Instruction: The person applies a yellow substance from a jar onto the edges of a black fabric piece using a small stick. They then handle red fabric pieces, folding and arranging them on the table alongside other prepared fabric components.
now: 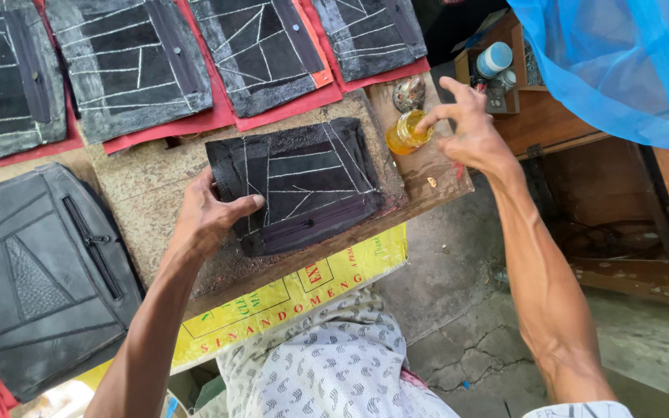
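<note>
Left hand (209,219): I log it pressed flat on the near-left corner of a black leather panel (297,184), thumb laid across the top face and fingers wrapped over the edge. The grip reads as a hold-down, pinning the piece so it does not slide on the board.

Right hand (470,128): reached out to the far right, fingertips (427,118) dipped at the mouth of a small glass jar (406,133) of amber liquid. Fingers are loosely bunched, not clenched; I cannot tell whether they pinch anything inside.

Black leather panel: lies flat in the middle of the worktop (149,182), marked with pale chalk-like lines and carrying a zip strip along its near edge.

Small glass jar: stands upright at the right end of the worktop, just beside the panel, within easy reach of the right hand. A round metallic lid (409,93) lies just behind it.

Outward: four more lined black panels (129,62) rest in a row on red backing (195,124) beyond the board. A larger grey stitched piece with zip (40,271) lies to the left. A yellow printed sack (288,294) hangs under the board's near edge. A wooden box with small pots (497,66) sits far right, below blue netting (621,62).
</note>
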